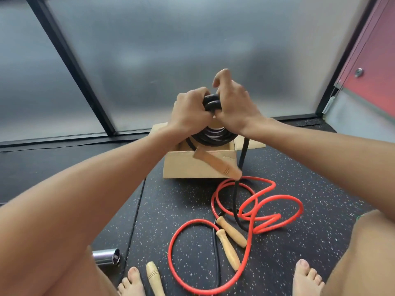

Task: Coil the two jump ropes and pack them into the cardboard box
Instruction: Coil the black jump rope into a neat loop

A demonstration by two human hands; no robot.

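**Fingers of both hands wrapped on the black coil over the box**

The fingers (202,91) of the left hand (190,110) are curled tight round the top of the coiled black jump rope (211,138). The right hand (233,105) grips the same bundle from the other side with its lower fingers, while its forefinger and thumb stand up free of the rope. The two hands almost touch each other.

The cardboard box (192,165) sits on the floor straight ahead with its flaps open. The coil hangs upright from the hands, and its lower turns are at the box's open top. The coil hides the inside of the box, so what the box holds cannot be told, nor whether the rope touches its bottom. One wooden handle (215,164) dangles from the coil across the front wall of the box. A loose black strand drops from the right hand past the right corner of the box to the floor.

That strand crosses the red jump rope (271,217), which lies in loose loops in front of the box. Two wooden handles (232,231) lie side by side among the loops. Another handle (154,278) lies beside the left foot (131,283), and a metal cylinder (106,256) lies near the left leg. Frosted glass panels (171,50) stand behind the box.
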